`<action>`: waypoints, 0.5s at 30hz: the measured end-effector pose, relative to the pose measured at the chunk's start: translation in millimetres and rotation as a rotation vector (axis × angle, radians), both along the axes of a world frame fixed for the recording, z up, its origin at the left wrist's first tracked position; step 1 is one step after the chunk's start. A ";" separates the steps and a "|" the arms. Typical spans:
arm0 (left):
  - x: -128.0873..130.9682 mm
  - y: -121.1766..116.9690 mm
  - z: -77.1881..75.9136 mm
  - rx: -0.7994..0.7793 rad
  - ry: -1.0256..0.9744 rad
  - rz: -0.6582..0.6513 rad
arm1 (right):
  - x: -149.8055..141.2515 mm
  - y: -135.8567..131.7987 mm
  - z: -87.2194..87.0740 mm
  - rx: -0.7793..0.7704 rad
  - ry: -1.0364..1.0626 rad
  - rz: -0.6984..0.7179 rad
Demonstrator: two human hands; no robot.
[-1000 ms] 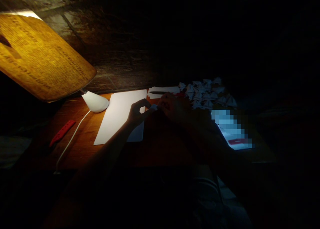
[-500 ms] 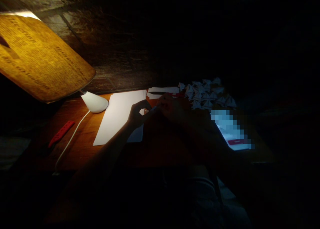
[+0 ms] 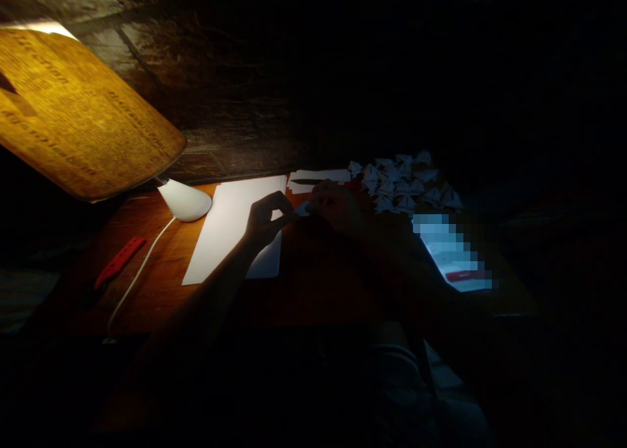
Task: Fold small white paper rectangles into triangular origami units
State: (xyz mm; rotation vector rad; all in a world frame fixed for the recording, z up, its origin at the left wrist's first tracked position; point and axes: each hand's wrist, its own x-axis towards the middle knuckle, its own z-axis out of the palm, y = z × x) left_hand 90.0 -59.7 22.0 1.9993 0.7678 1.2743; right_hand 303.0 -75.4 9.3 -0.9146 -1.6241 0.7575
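A small folded piece of paper (image 3: 302, 208) shows pale between my two hands, over the middle of the wooden table. My left hand (image 3: 264, 221) pinches its left side between thumb and fingertips. On the other side my right hand (image 3: 336, 206) has its fingers closed at the paper's edge; deep shadow hides most of them. Below and left of my left hand lies a stack of white paper sheets (image 3: 230, 232). Beyond my right hand are smaller paper pieces (image 3: 321, 175), with a dark-bladed knife (image 3: 306, 181) resting on them.
Several folded paper pieces (image 3: 396, 183) are heaped at the back right. A lit phone (image 3: 453, 252) lies in front of them. At left stand a lamp base (image 3: 186, 201) with a printed shade (image 3: 88, 121), its white cable (image 3: 142, 272), and a red-handled tool (image 3: 120, 260).
My left hand has shifted slightly left, and more of the folded paper shows between the hands. My right hand has moved slightly right. Surrounding objects stay put.
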 end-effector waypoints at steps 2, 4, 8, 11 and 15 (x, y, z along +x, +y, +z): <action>0.1 -0.5 0.5 -0.001 0.009 0.009 | -0.1 -0.9 -0.1 -0.012 0.005 -0.011; 0.1 -0.8 0.7 -0.002 0.022 0.012 | 0.7 -2.6 0.8 -0.016 0.003 -0.006; 1.0 -0.7 -0.4 0.013 0.050 -0.020 | 3.4 -4.1 3.5 -0.001 -0.028 0.036; 2.6 -1.2 -1.0 0.016 0.068 -0.034 | 3.9 -2.5 4.0 -0.006 -0.044 0.014; 4.4 -2.9 0.2 -0.012 0.097 -0.044 | 2.6 -1.4 3.6 -0.015 -0.042 0.012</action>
